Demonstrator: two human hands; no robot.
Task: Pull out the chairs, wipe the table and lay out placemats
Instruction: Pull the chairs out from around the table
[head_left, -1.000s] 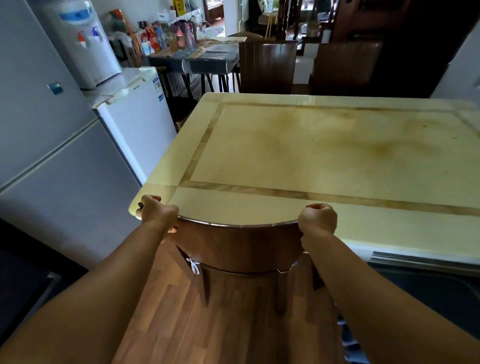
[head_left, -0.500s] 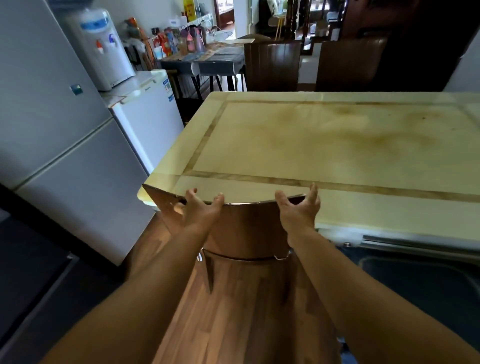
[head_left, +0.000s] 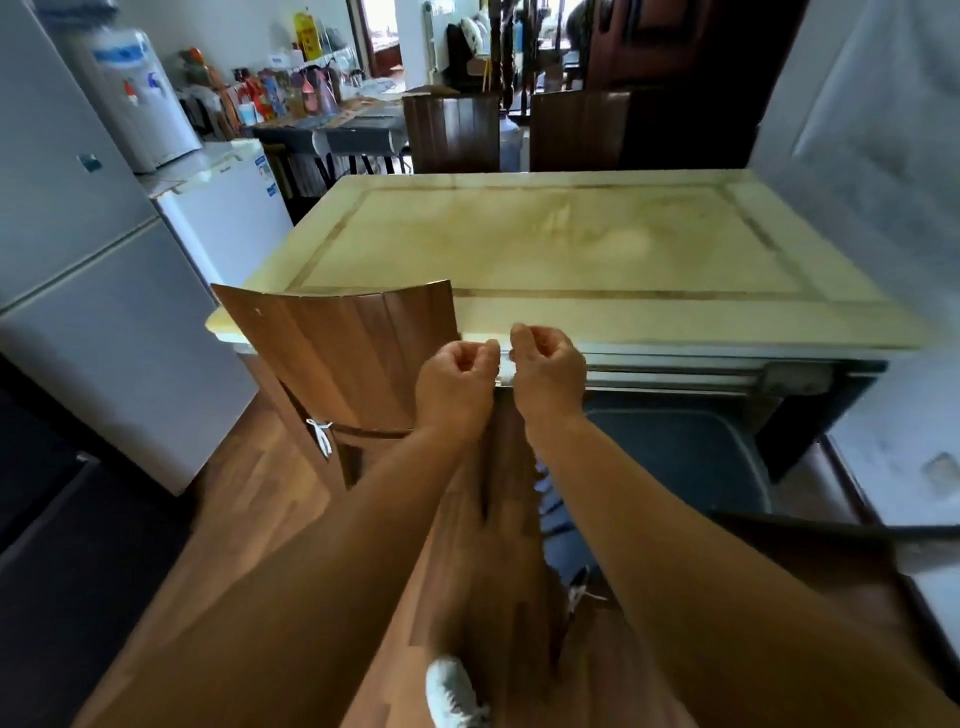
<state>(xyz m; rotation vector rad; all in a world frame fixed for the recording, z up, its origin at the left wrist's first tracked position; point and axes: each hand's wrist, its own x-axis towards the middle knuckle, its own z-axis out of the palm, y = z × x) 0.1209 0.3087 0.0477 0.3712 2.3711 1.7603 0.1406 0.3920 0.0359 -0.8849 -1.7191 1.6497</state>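
A second before, both hands had been clamped on the top rail of the near chair (head_left: 343, 358), one at each end; half a second before, they had let go with fingers spread against its back. Now the left hand (head_left: 454, 387) and the right hand (head_left: 548, 376) hung in the air almost touching each other, each grip loosely curled with the fingers together, closed on nothing. The near chair had swung to the left of the hands, its curved wooden back turned at an angle, the upper left corner overlapping the near left corner of the bench (head_left: 571, 249). A white tie (head_left: 321, 435) dangled below the back. The bench stood just beyond the hands, its cream top bare and stained brown in the middle, its near edge running right from the chair to the right corner with a metal rail underneath. Under that edge to the right of the hands lay a dark mat (head_left: 675, 457) on the wooden floor (head_left: 244, 483), open for stepping. Left of the bench, a small white fridge (head_left: 228, 228) stood close to its left edge, with a tall grey fridge (head_left: 67, 270) nearer. Beyond the far edge stood two far chairs (head_left: 452, 132), pushed close. To the right of the bench, a pale wall (head_left: 872, 156) met its right edge.
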